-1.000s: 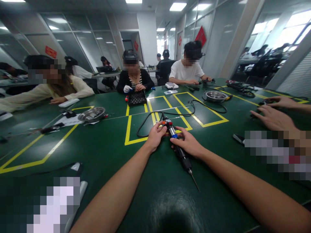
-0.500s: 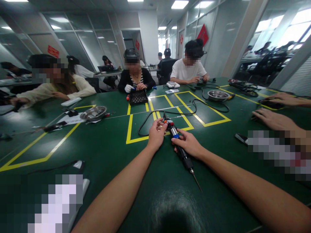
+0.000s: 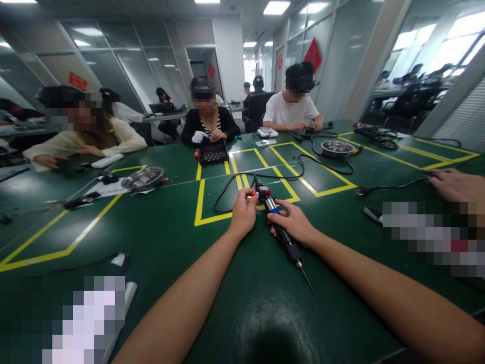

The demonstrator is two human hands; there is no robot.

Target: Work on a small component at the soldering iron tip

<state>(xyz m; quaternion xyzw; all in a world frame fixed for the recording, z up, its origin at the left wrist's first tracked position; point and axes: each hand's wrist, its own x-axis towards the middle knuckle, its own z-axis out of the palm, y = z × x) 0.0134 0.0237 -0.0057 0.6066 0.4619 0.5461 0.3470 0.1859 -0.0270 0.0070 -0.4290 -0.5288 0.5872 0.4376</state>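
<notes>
A black electric screwdriver (image 3: 291, 250) with a blue band lies on the green table (image 3: 166, 237), its bit pointing toward me and its black cord (image 3: 242, 178) running away across the yellow tape lines. My right hand (image 3: 293, 225) is wrapped round its body. My left hand (image 3: 243, 212) pinches the small red part at the tool's rear end, fingers closed.
A black parts tray (image 3: 213, 152) and metal bowls (image 3: 144, 178) (image 3: 336, 148) stand farther out. A co-worker's hand (image 3: 456, 184) rests at the right by a cable plug (image 3: 362, 190). Several people sit along the far and left sides. A dark phone (image 3: 373, 215) lies right.
The co-worker's two hands at the right drew back; one hand remains at the edge and a plug and cable now show. My hands shifted only slightly on the screwdriver.
</notes>
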